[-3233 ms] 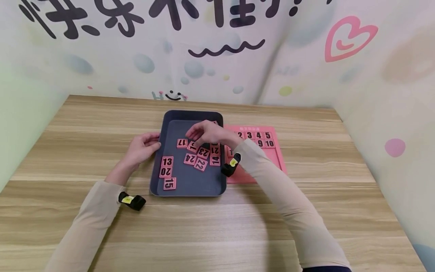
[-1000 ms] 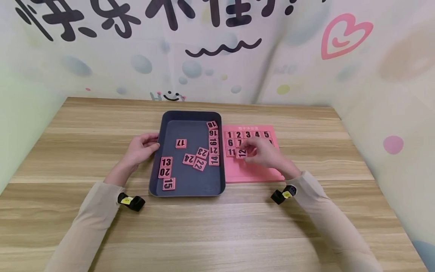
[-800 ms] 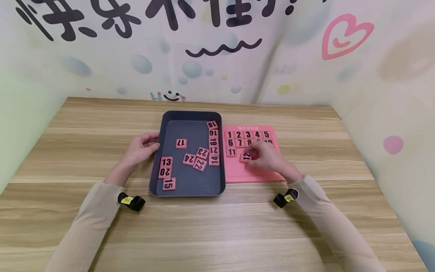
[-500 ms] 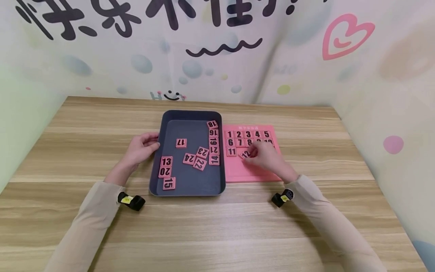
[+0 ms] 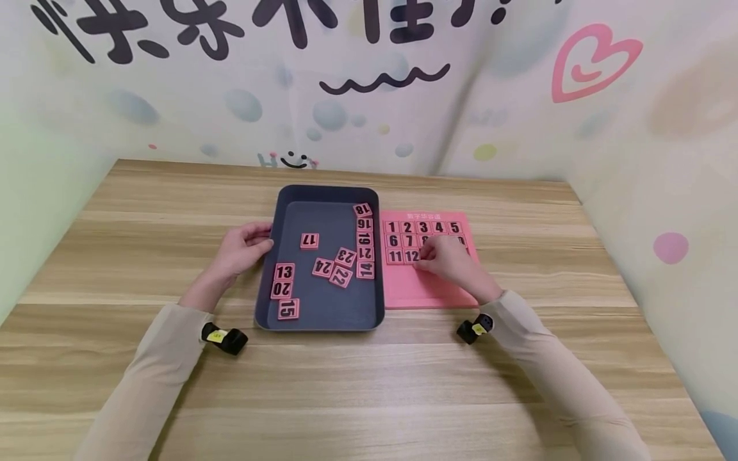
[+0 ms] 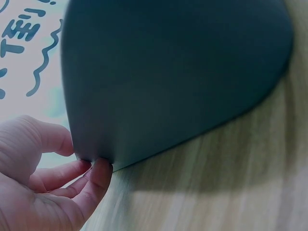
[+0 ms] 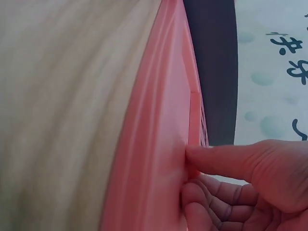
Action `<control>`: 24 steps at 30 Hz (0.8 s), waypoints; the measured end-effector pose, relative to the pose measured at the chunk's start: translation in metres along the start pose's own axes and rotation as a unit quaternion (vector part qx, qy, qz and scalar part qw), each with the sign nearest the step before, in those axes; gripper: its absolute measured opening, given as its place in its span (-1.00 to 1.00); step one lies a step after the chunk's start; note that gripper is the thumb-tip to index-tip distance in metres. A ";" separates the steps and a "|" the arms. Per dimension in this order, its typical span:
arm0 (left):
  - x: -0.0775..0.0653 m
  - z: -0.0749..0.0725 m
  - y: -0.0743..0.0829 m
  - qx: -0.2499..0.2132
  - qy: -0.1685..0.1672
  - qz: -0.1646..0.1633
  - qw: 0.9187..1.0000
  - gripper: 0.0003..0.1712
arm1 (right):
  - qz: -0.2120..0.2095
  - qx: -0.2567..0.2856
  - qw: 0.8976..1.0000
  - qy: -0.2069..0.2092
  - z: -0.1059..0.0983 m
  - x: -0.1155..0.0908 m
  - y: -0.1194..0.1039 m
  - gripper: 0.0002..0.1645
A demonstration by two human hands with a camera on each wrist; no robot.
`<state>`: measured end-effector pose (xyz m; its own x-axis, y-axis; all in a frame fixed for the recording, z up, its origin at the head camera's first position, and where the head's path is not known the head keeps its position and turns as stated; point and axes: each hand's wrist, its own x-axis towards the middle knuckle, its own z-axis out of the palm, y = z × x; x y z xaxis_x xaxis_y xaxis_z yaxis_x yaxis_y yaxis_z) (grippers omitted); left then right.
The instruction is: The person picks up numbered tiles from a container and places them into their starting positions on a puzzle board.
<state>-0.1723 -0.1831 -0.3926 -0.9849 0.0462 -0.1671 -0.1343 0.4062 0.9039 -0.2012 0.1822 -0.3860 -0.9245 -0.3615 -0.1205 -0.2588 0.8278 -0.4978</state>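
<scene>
My left hand (image 5: pixel 241 246) holds the left side of a dark grey tray (image 5: pixel 323 310); in the left wrist view, thumb and fingers meet at the tray's wall (image 6: pixel 178 77). On the pink number-puzzle board (image 5: pixel 426 291), the number tile 12 (image 5: pixel 411 256) lies flat and upright beside tile 11 (image 5: pixel 394 256). My right hand (image 5: pixel 455 264) pinches tile 12 at its right edge, with thumb and fingertips low over the board. The right wrist view shows my thumb (image 7: pixel 221 159) against a tile's side. The hand covers part of the second row.
Inside the tray lie several loose pink number tiles, among them 17 (image 5: pixel 309 241), 13 (image 5: pixel 284 272) and 24 (image 5: pixel 323 267). A column of tiles, with 19 (image 5: pixel 364 239), runs along its right wall. Tray and board stand side by side on the wooden table (image 5: pixel 357 397), before a printed backdrop.
My right hand has gone from the tray to the board with tile 12, turned it from sideways to upright and set it beside 11. My left hand has stayed at the tray.
</scene>
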 end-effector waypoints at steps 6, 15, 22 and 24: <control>-0.001 0.000 0.000 0.002 0.000 0.004 1.000 -0.50 | 0.011 0.005 1.000 -0.009 -0.002 0.003 0.001 -0.82; -0.001 0.000 0.001 0.002 0.000 0.003 1.000 -0.50 | -0.019 0.010 1.000 0.019 -0.011 0.005 -0.010 -0.78; -0.001 0.000 0.001 0.003 0.001 0.007 1.000 -0.51 | -0.036 0.067 0.996 0.035 -0.011 0.013 -0.029 -0.79; -0.001 0.000 0.001 0.003 0.002 0.007 1.000 -0.51 | -0.047 0.080 0.995 0.043 -0.009 0.014 -0.035 -0.77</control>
<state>-0.1714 -0.1827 -0.3916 -0.9870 0.0490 -0.1533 -0.1199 0.4118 0.9034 -0.2079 0.1524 -0.3622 -0.9208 -0.3900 0.0038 -0.3037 0.7109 -0.6343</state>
